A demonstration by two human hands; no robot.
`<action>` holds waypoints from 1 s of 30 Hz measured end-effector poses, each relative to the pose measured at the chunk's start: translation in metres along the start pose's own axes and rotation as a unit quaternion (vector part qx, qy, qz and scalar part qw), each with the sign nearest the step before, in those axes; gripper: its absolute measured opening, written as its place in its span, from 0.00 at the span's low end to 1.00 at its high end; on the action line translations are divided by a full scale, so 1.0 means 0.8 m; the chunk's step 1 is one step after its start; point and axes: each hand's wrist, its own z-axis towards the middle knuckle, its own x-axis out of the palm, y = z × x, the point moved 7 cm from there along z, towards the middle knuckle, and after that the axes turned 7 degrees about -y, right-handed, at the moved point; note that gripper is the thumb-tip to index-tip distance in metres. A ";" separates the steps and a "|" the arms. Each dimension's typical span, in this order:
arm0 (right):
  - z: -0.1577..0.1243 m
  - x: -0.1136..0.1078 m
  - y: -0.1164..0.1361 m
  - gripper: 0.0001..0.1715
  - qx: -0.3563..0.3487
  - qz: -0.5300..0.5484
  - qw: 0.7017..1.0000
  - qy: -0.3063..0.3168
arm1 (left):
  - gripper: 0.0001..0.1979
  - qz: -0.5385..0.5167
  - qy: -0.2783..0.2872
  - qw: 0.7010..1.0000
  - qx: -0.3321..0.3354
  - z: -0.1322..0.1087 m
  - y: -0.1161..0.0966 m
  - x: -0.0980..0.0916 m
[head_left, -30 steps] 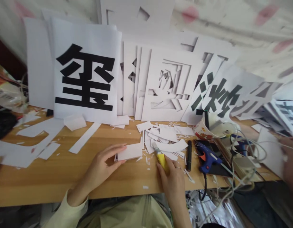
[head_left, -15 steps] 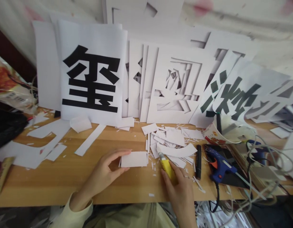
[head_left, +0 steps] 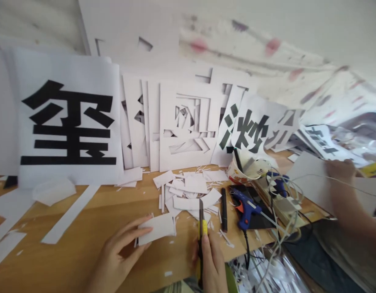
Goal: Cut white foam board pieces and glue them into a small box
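Note:
My left hand (head_left: pixel 117 254) pinches a small white card piece (head_left: pixel 157 228) between thumb and fingers, resting on the wooden table (head_left: pixel 93 228). To its right, my right hand (head_left: pixel 210 264) is closed round a yellow utility knife (head_left: pixel 201 228) whose blade points away from me, toward a heap of white card scraps (head_left: pixel 188 189).
White boards with a large black character (head_left: pixel 68 126) and cut-out sheets (head_left: pixel 188 126) lean against the wall. A blue glue gun (head_left: pixel 245 205), a black pen (head_left: pixel 224 203), a paper cup (head_left: pixel 245 171) and tangled cables (head_left: pixel 282 203) lie at the right. Another person's arm (head_left: pixel 346 203) holds a sheet there.
The view has swung to the right and down. My right hand has turned the knife so that it points straight away. The left hand keeps its hold on the card piece.

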 end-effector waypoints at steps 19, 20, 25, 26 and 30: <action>0.009 0.064 0.025 0.38 -0.008 0.149 0.983 0.104 | 0.14 -0.002 -0.014 0.999 0.034 -0.009 -0.019 0.023; 0.009 0.063 0.026 0.37 -0.004 0.143 0.983 0.112 | 0.16 -0.005 -0.012 0.999 0.031 -0.009 -0.024 0.024; 0.004 0.068 0.041 0.35 0.007 0.141 0.975 0.171 | 0.19 -0.018 0.006 0.999 -0.037 -0.017 -0.024 0.013; 0.002 0.071 0.044 0.35 0.005 0.142 0.974 0.178 | 0.18 -0.022 0.006 0.998 -0.052 -0.018 -0.020 0.010; -0.009 0.084 0.055 0.32 -0.014 0.147 0.972 0.185 | 0.17 -0.057 -0.005 0.994 -0.097 -0.024 -0.004 0.001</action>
